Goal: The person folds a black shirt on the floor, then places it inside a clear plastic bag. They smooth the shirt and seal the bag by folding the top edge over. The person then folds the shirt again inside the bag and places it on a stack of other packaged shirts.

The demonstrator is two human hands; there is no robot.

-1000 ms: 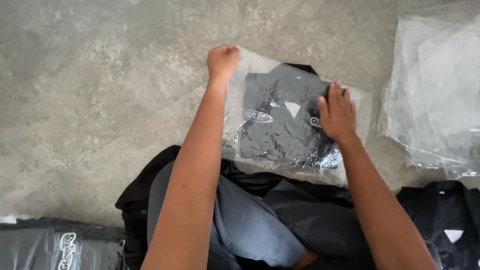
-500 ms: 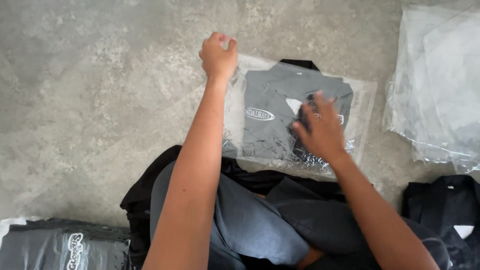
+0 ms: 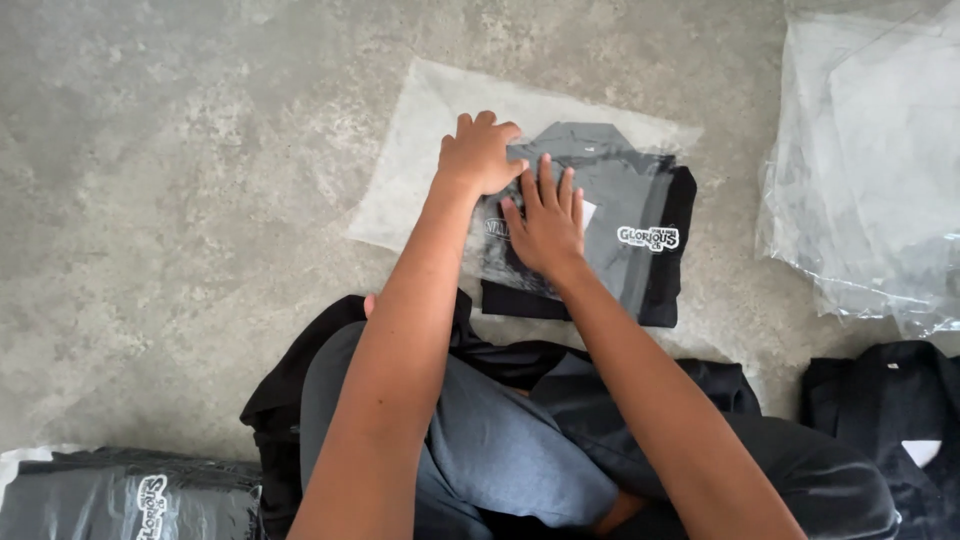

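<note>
On the concrete floor [image 3: 150,200], the folded dark shirt [image 3: 640,260] is lying partly inside a clear bag [image 3: 420,170]. The left hand [image 3: 478,155], seemingly curled, and the flat right hand [image 3: 545,225] are pressing it; the thin plastic could be tearing or bunching.

shirt [image 3: 620,240] inside bag [image 3: 420,170], on floor [image 3: 180,200]

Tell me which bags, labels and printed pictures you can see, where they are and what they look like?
Clear bag: flat on the floor, middle, around a folded black shirt, under both hands.
White logo: small print on that shirt, right of the right hand.
Empty bags: crinkly clear pile, right.
Packed bag: bottom left, dark shirt inside, white logo.
White tag: on a black garment, bottom right.
</note>
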